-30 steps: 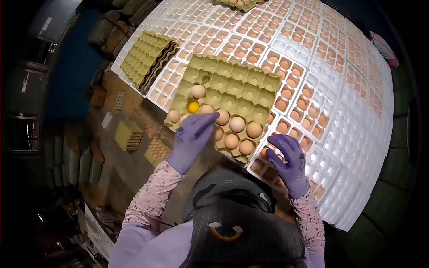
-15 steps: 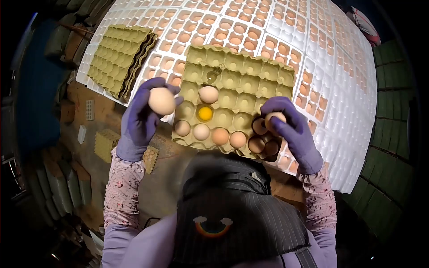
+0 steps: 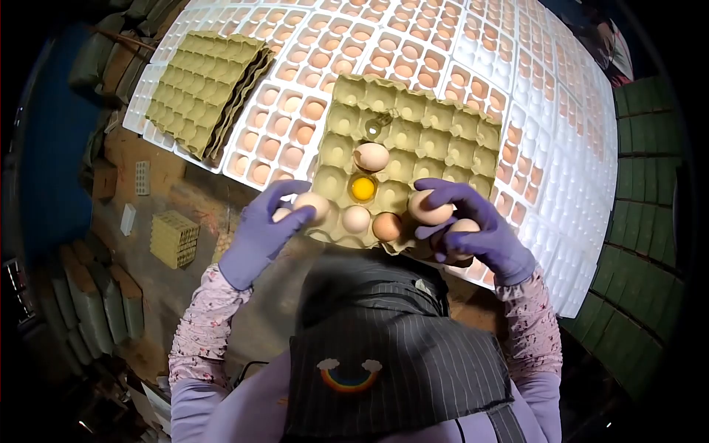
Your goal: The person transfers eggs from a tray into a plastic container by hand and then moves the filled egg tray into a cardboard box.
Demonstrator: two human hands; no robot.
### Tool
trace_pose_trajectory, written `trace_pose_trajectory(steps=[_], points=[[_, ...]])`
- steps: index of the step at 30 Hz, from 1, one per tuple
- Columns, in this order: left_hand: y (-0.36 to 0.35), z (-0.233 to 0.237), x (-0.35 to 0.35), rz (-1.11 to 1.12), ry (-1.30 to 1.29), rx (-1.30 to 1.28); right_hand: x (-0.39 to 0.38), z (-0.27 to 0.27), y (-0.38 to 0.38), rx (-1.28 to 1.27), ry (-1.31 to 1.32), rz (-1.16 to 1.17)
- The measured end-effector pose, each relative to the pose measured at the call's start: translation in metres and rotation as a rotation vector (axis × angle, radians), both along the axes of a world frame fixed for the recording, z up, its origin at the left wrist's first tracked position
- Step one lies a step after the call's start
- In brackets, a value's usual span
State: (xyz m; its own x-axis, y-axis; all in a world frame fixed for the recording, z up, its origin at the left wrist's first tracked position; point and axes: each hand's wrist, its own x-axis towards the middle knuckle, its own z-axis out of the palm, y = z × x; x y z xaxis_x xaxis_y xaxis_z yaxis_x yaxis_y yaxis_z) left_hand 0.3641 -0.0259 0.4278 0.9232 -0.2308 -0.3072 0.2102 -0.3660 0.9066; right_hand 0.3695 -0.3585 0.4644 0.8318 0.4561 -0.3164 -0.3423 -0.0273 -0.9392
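Observation:
Both hands wear purple gloves. My left hand (image 3: pixel 269 229) grips an egg (image 3: pixel 312 207) between thumb and fingers at the near left corner of a green pulp tray (image 3: pixel 410 140); another egg shows beside its fingers. At the tray's near right side, my right hand (image 3: pixel 469 225) is closed around a pale egg (image 3: pixel 430 208) and has its thumb against a second egg (image 3: pixel 464 235). Between the hands, two eggs sit in the near row. Behind them are a cracked egg with an exposed yolk (image 3: pixel 362 189), a whole egg (image 3: pixel 371 156) and a cell with clear liquid (image 3: pixel 374 130).
White trays (image 3: pixel 284 122) full of eggs spread under and beyond the green tray. Stacked green trays (image 3: pixel 207 92) lie at the left. More pulp trays (image 3: pixel 174 238) stand on the floor. Part of a person (image 3: pixel 611 48) shows at the top right.
My left hand has moved down with its egg to the tray's near left corner. My right hand has reached left and now holds a pale egg. The tray appears farther right in view.

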Motion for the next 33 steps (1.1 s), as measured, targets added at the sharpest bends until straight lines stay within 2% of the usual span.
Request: trace_pose_trajectory(steps=[1, 2, 3, 5, 6, 7, 9, 11, 12, 13, 15, 16, 18, 19, 21, 22, 23, 25, 27, 28, 29, 31, 32, 33], points=[[0.001, 0.008, 0.001, 0.245, 0.368, -0.443, -0.005, -0.001, 0.009, -0.195, -0.240, 0.107], [-0.005, 0.028, 0.002, 0.244, 0.356, -0.562, -0.008, 0.001, 0.021, -0.395, -0.487, 0.179], [-0.011, 0.026, 0.001, 0.239, 0.361, -0.560, -0.014, 0.002, 0.036, -0.872, -0.765, 0.277], [-0.026, 0.018, 0.000, -0.180, -0.391, 0.084, -0.019, -0.013, 0.055, -1.137, -0.952, 0.297], [-0.038, 0.017, 0.002, -0.314, -0.645, 0.338, -0.021, -0.019, 0.054, -1.142, -0.953, 0.292], [-0.045, 0.013, 0.002, -0.452, -0.718, 0.551, -0.022, -0.025, 0.053, -1.144, -0.961, 0.291], [-0.057, 0.007, -0.004, -0.595, -0.608, 0.770, -0.027, -0.023, 0.044, -1.148, -0.964, 0.293], [-0.057, -0.005, -0.007, -0.568, -0.626, 0.779, -0.037, -0.010, 0.021, -0.764, -0.648, -0.034], [-0.056, -0.008, -0.006, -0.538, -0.647, 0.796, -0.043, -0.007, 0.013, -0.518, -0.366, -0.166], [-0.056, -0.005, -0.006, -0.544, -0.650, 0.799, -0.049, -0.010, -0.003, -0.408, -0.236, -0.214], [-0.051, 0.009, -0.003, -0.130, -0.229, 0.078, -0.065, -0.007, -0.021, 0.027, 0.162, -0.423], [-0.051, 0.016, 0.000, -0.014, 0.110, -0.265, -0.071, -0.008, -0.023, 0.090, 0.246, -0.480], [-0.074, 0.012, -0.005, -0.001, 0.423, -0.707, -0.085, -0.010, -0.022, 0.297, 0.366, -0.598], [-0.085, 0.001, -0.006, 0.018, 0.608, -0.977, -0.087, -0.018, -0.024, 0.303, 0.355, -0.609], [-0.112, 0.007, -0.001, 0.024, 0.665, -0.913, -0.095, -0.029, -0.036, 0.362, 0.285, -0.557], [-0.133, 0.011, 0.000, 0.048, 0.723, -0.850, -0.098, -0.029, -0.041, 0.434, 0.385, -0.637], [-0.153, 0.013, -0.001, 0.123, 0.805, -0.981, -0.100, -0.029, -0.046, 0.506, 0.480, -0.727], [-0.172, 0.005, -0.001, -0.142, 0.627, -0.850, -0.111, -0.052, -0.082, 0.889, 0.511, -0.594], [-0.221, -0.002, -0.013, 0.022, 0.818, -1.049, -0.122, -0.026, -0.115, 0.515, 0.429, -0.746], [-0.235, -0.003, -0.017, -0.050, 0.743, -0.932, -0.135, -0.037, -0.132, 0.440, 0.321, -0.745], [-0.246, -0.003, -0.023, -0.055, 0.748, -0.930, -0.139, -0.040, -0.142, 0.439, 0.322, -0.753], [-0.278, -0.006, -0.038, -0.023, 0.567, -0.675, -0.148, -0.044, -0.174, 0.783, 0.376, -0.660], [-0.299, -0.007, -0.043, -0.021, 0.526, -0.607, -0.157, -0.047, -0.195, 0.787, 0.378, -0.672], [-0.320, -0.009, -0.048, -0.019, 0.487, -0.537, -0.168, -0.049, -0.216, 0.519, 0.210, -0.662]])
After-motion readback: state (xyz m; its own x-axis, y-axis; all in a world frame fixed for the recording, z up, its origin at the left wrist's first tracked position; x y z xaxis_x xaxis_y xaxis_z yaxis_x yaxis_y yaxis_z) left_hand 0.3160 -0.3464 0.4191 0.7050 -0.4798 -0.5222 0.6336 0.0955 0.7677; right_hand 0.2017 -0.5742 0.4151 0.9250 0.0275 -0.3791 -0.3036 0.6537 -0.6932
